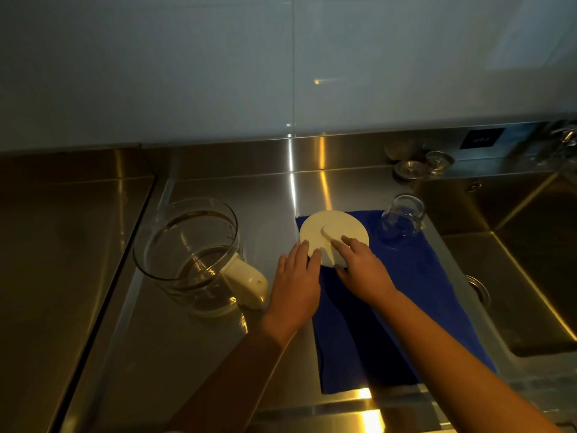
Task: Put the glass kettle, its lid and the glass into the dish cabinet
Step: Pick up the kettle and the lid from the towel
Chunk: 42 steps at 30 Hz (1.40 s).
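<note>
Steel counter (218, 354) bears the uncovered glass kettle (187, 254), left of a blue cloth (421, 292). On the cloth lies the lid (334, 232), near rim hidden under the left hand (296, 282) and right hand (363, 271), both resting straight-fingered on it. The glass (402, 220), dim, stands at the cloth's far corner.

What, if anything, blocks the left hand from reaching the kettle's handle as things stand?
Probably nothing, so likely yes. The left hand touches the lid, and the kettle's handle sticks out toward it just to its left, with only open counter between them.
</note>
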Each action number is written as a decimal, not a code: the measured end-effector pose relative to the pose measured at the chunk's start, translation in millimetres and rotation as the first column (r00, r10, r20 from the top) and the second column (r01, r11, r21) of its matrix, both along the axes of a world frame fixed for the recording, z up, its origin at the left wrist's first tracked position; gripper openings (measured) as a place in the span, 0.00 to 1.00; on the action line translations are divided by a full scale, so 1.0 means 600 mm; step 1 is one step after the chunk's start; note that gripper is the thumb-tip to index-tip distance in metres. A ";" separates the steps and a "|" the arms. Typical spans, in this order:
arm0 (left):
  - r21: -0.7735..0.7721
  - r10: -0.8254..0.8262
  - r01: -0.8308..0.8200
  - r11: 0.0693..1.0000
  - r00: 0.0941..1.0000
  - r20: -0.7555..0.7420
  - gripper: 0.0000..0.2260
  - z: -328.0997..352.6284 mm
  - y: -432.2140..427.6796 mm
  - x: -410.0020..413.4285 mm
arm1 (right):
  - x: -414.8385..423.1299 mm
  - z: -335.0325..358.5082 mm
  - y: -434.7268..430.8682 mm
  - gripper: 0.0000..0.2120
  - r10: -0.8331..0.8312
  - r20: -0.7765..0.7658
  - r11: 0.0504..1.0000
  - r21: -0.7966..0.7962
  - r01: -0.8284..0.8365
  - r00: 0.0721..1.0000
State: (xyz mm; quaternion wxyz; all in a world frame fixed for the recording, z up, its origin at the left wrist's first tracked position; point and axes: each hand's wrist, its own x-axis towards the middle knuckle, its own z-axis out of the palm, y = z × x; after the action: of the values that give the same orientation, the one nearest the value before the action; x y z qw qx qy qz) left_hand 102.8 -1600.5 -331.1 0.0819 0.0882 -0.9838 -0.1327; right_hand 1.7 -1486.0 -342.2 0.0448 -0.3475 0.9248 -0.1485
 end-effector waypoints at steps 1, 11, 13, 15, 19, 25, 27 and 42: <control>0.001 -0.004 0.004 1.000 1.000 0.016 0.24 0.001 -0.002 -0.004 | -0.007 -0.004 -0.004 0.27 0.003 0.009 1.000 -0.002 -0.003 1.000; -0.003 0.061 -0.061 0.998 0.989 0.134 0.25 -0.011 -0.009 -0.048 | -0.066 -0.050 -0.038 0.27 0.063 -0.001 0.996 0.062 -0.063 0.998; -0.002 0.071 -0.071 0.997 0.984 0.165 0.25 -0.011 -0.011 -0.055 | -0.074 -0.056 -0.043 0.27 0.070 -0.008 0.994 0.085 -0.069 0.998; -0.005 0.080 -0.080 0.997 0.976 0.202 0.26 -0.010 -0.013 -0.060 | -0.080 -0.059 -0.047 0.27 0.058 -0.001 0.994 0.092 -0.058 0.998; -0.021 0.107 -0.105 0.994 0.962 0.252 0.25 -0.014 -0.021 -0.066 | -0.087 -0.060 -0.061 0.24 0.095 -0.023 0.994 0.053 -0.094 0.995; -0.015 0.110 -0.110 0.994 0.957 0.268 0.26 -0.015 -0.024 -0.067 | -0.090 -0.075 -0.069 0.28 0.024 0.000 1.000 -0.012 -0.024 1.000; -0.012 0.101 -0.102 0.995 0.959 0.266 0.26 -0.015 -0.023 -0.065 | -0.088 -0.078 -0.068 0.29 0.026 -0.037 1.000 -0.012 -0.027 0.999; 0.044 0.041 -0.050 0.998 0.979 0.198 0.25 -0.042 0.000 0.026 | 0.045 -0.080 -0.011 0.39 0.014 -0.098 1.000 -0.023 -0.017 0.995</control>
State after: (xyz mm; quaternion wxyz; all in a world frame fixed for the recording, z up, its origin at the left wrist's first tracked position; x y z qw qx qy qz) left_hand 118.4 -1600.3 -356.6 -0.0149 0.1253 -0.9813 -0.1454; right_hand 28.5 -1492.4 -390.3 -0.0033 -0.3620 0.9213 -0.1419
